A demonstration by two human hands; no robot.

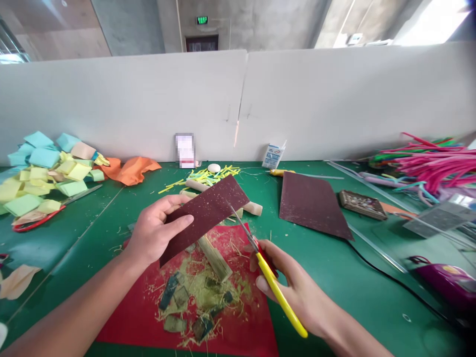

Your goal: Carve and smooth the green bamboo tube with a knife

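Observation:
My left hand (156,230) pinches a dark brown strip of sandpaper (210,208) between thumb and fingers, tilted up to the right and flecked with pale dust. In my right hand (286,277) are scissors (273,285) with one yellow and one red handle. Their blades reach the strip's lower right edge; whether they bite into it I cannot tell. Below both hands lies a red sheet (256,322) strewn with shavings and dark green scraps (203,327). A greenish wooden stick (215,260) rests on it, partly hidden by the strip.
A larger sandpaper sheet (312,203) lies right on the green table (327,287), near a brown box (362,205) and a purple glue gun (446,282) with a black cord. Folded paper pieces (44,173) and red-handled scissors (39,219) are left. Pink pipe cleaners (435,166) are far right.

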